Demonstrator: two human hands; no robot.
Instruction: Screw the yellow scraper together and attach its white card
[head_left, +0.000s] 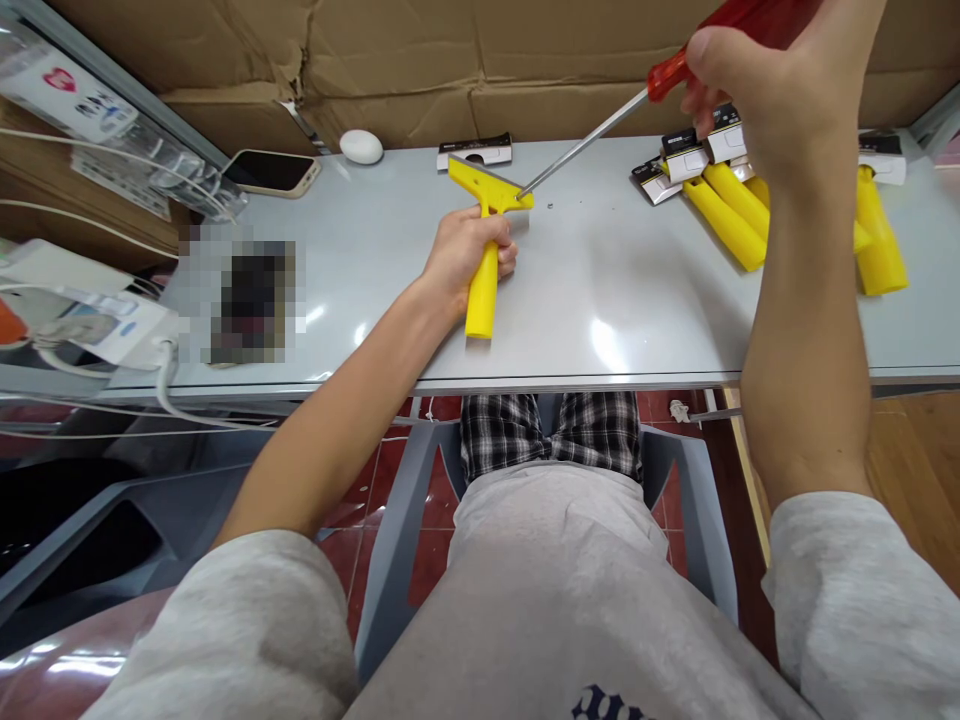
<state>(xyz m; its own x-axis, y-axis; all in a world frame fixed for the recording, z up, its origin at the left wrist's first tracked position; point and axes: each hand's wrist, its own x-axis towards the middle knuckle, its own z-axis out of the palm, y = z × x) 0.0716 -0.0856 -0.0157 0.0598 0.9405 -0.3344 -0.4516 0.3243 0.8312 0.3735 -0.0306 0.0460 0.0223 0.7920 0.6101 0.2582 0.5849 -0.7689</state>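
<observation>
My left hand grips the handle of a yellow plastic scraper lying on the grey table, its wide head pointing away from me. My right hand is raised at the upper right, closed on a screwdriver with a red translucent handle. The long metal shaft slants down to the left, and its tip touches the right side of the scraper head. A tiny dark speck, maybe a screw, lies just right of the tip.
Several more yellow scrapers with black-and-white labelled blade boxes lie at the table's right. One blade box, a white egg-shaped object and a phone sit at the back. Cardboard boxes stand behind; cables left.
</observation>
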